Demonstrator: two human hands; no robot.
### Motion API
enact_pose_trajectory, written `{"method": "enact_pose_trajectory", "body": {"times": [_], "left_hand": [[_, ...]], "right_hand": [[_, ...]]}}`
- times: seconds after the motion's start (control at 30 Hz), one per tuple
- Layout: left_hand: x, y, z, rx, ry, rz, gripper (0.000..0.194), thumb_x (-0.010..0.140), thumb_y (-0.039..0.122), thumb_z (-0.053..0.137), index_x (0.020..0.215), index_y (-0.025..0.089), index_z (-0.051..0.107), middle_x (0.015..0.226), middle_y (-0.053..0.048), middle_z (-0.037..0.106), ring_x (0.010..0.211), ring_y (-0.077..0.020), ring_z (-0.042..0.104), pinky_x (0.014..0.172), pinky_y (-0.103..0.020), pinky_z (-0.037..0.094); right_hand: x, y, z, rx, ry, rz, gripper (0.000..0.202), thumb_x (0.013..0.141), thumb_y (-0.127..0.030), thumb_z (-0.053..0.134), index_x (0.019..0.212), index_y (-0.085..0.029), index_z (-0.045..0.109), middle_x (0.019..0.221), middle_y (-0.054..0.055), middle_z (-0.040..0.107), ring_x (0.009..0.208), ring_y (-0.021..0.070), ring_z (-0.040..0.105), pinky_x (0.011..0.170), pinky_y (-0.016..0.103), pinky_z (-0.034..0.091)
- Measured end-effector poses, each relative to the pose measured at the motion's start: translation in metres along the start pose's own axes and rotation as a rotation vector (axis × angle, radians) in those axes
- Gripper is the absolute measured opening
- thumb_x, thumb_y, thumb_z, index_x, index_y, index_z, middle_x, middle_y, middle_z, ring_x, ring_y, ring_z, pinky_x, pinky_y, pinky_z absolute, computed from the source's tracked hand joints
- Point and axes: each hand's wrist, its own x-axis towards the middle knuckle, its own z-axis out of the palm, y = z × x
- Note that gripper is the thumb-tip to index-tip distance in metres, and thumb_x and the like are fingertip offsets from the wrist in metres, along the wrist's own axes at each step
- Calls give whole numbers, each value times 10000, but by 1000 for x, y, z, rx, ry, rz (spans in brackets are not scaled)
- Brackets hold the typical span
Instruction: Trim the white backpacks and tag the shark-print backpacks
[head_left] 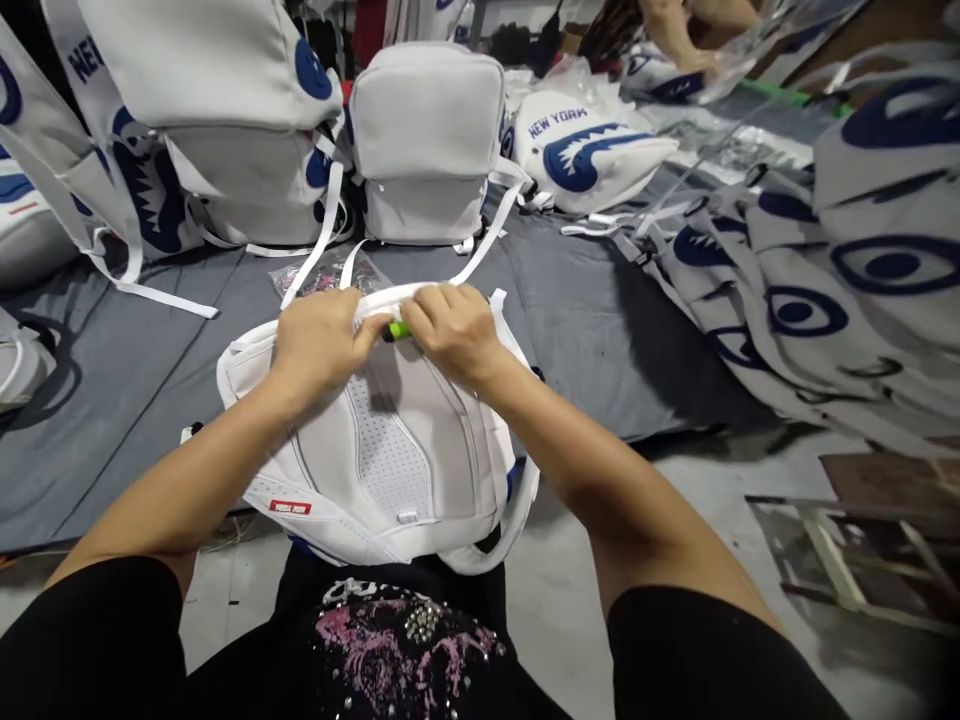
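As forearms [229, 455] converge, hands [319, 335] — seemingly — pinch.

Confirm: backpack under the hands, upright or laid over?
Laid over: the backpack has its mesh panel facing up, and the left hand and right hand are at its far edge. Cannot tell whether it lies fully flat.

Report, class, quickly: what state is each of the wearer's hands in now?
Left hand: closed, gripping the white backpack's top edge.
Right hand: closed on the same edge, with a green-and-black object beneath its fingers.
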Motion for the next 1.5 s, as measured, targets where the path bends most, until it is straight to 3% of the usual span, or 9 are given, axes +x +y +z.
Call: {"method": "enact_pose_trajectory", "body": {"times": [0.13,0.23,0.33,0.47,0.57,0.7,0.9,1.27,1.5], "left_hand": [[1,-21,2,26,-12,25,466,937,543,497,1143,154,651,1055,-146,689,1031,-360,631,887,-449,452],[4,-22,19,-6,39,168,587,883,516,620,1343,157,560,1325,-178,605,1256,-402,530,1041,-525,397],[1,-2,41,-53,86,434,593,876,450,669,1384,178,529,1499,-165,480,1411,-377,397,1170,-568,268],[7,40,62,-65,-65,762,426,857,438,706,1161,143,656,1230,-147,652,1210,-320,555,1158,-562,295],[11,60,67,14,-134,813,403,809,480,751,983,120,699,992,-126,686,1013,-303,600,1048,-535,404],[-2,66,69,61,-115,863,239,826,391,751,847,158,704,874,-74,665,919,-253,585,1027,-510,432],[-39,57,86,-44,151,832,154,972,264,550,850,231,638,873,-5,636,1017,-197,547,1220,-471,320],[-43,55,97,-42,295,834,156,954,180,531,829,228,612,833,6,597,974,-167,562,1213,-434,376],[-45,57,101,-26,378,808,190,955,141,515,797,220,584,805,18,571,967,-161,568,1194,-426,398]], "right_hand": [[23,1,-10,133,29,113,444,1090,-285,224,890,-145,594,850,69,572,809,178,550,807,380,422],[-11,4,-39,276,136,384,510,1083,-508,254,994,-148,604,861,37,595,834,167,606,865,411,471],[-66,-1,-66,560,187,802,546,1038,-621,312,975,-175,620,691,-2,596,661,138,621,687,299,500],[-123,-23,-66,989,331,1146,423,947,-614,553,1027,-205,626,745,-4,680,566,123,632,537,253,493],[-141,-44,-49,1075,409,1255,335,851,-499,733,1007,-225,617,783,-23,695,591,117,651,596,258,532],[-146,-62,-29,1023,426,1423,315,840,-501,721,869,-218,585,647,-58,605,529,106,583,510,225,458],[-137,-68,-27,842,361,1413,269,870,-460,664,830,-195,652,651,-29,622,556,117,573,545,251,462],[-130,-66,-26,591,268,1157,202,903,-372,653,803,-197,652,660,-22,628,530,106,536,530,258,465],[-127,-61,-26,530,253,1147,218,902,-361,661,769,-192,635,606,-31,589,501,108,516,503,256,430]]}}
